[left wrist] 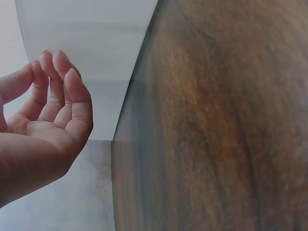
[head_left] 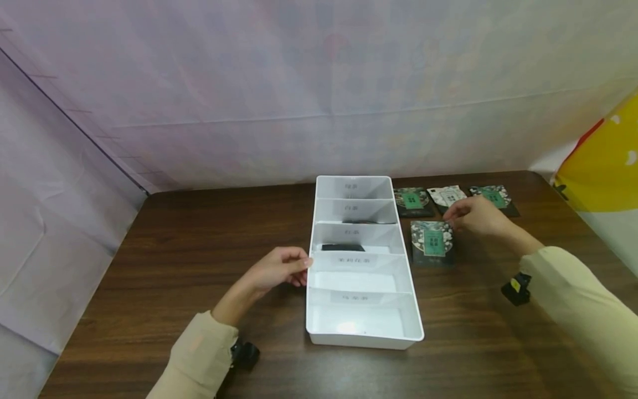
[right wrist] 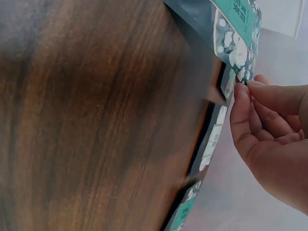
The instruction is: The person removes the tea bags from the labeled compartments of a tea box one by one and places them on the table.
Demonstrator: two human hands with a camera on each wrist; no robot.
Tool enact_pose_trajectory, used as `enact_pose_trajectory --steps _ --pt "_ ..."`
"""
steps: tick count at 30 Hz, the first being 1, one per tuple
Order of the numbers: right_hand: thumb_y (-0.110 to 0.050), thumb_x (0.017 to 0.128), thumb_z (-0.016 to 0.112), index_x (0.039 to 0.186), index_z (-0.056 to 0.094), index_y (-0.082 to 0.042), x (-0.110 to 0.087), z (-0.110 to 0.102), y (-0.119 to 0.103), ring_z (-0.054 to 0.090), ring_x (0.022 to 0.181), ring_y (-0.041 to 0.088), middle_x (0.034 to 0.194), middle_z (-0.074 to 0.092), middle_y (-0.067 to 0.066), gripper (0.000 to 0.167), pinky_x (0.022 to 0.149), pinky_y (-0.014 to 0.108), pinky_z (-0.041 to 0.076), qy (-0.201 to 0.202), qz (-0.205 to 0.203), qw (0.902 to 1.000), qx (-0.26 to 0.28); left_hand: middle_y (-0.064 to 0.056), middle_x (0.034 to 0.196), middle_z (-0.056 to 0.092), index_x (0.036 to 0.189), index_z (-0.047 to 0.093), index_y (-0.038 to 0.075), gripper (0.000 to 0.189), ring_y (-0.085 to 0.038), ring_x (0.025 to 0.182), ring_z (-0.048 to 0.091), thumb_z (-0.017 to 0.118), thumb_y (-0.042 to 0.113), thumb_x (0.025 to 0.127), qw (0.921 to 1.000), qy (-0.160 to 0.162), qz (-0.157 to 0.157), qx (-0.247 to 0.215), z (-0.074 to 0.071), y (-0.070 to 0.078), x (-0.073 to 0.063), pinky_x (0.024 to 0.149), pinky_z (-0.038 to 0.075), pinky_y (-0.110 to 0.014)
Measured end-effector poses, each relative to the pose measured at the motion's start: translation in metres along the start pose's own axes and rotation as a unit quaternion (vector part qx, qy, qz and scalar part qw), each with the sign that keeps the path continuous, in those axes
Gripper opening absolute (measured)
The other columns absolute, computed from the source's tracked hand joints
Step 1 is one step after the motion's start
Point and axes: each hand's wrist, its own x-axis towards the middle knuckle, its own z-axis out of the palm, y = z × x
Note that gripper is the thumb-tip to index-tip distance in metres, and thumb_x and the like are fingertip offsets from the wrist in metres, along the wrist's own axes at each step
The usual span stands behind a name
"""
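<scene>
Gently, I have the left hand (head_left: 279, 270) pinching the tray's (head_left: 354, 281) rim and the right hand (head_left: 478, 215) pinching the green-labelled packet's (head_left: 432, 243) corner, between tray and table's (head_left: 473, 332) right edge, where a light hold should avoid creasing.

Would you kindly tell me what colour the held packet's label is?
The label on the packet is green, clearest in the head view.

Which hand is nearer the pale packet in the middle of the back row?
Right. The right hand is just in front of the pale packet, pinching another packet; the left hand is across the white tray, holding its left rim.
</scene>
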Motion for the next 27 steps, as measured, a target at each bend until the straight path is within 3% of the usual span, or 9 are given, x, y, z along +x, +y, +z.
enact_pose_trajectory --steps 5,12,20,27 --pt "0.006 0.081 0.061 0.092 0.063 0.01 0.004 0.003 0.007 0.06 0.066 0.016 0.081 0.066 0.016 0.012 0.056 0.028 0.049 0.007 -0.009 0.9999 -0.001 -0.003 0.066 0.056 0.092 0.046 -0.019 0.026 -0.013 0.061 0.054 0.049 0.007 0.094 1.0 -0.002 0.001 0.0 0.0 0.0 0.0 0.06 0.045 -0.025" --pt "0.001 0.085 0.059 0.102 0.06 0.009 0.0 0.002 0.006 0.063 0.077 0.027 0.095 0.064 0.023 0.019 0.061 0.027 0.049 0.017 -0.014 0.9997 -0.007 -0.004 0.067 0.056 0.092 0.045 -0.019 0.026 -0.014 0.062 0.054 0.049 0.007 0.094 1.0 -0.001 0.001 0.0 -0.001 0.0 0.0 0.061 0.045 -0.027" --pt "-0.019 0.093 0.054 0.11 0.062 0.002 -0.025 0.005 -0.012 0.06 0.078 0.022 0.093 0.066 0.015 0.028 0.062 0.031 0.047 -0.007 -0.026 0.9992 -0.031 -0.004 0.067 0.056 0.092 0.045 -0.019 0.027 -0.014 0.062 0.055 0.048 0.007 0.094 1.0 -0.002 0.002 0.001 -0.001 0.001 -0.001 0.061 0.045 -0.026" --pt "-0.024 0.096 0.047 0.115 0.059 0.005 -0.043 0.024 -0.02 0.06 0.081 0.023 0.102 0.063 0.02 0.036 0.064 0.034 0.048 -0.044 -0.018 0.9985 -0.026 -0.004 0.067 0.056 0.093 0.044 -0.02 0.027 -0.014 0.062 0.054 0.048 0.006 0.094 1.0 -0.003 0.001 -0.003 -0.001 0.001 -0.001 0.06 0.045 -0.026"
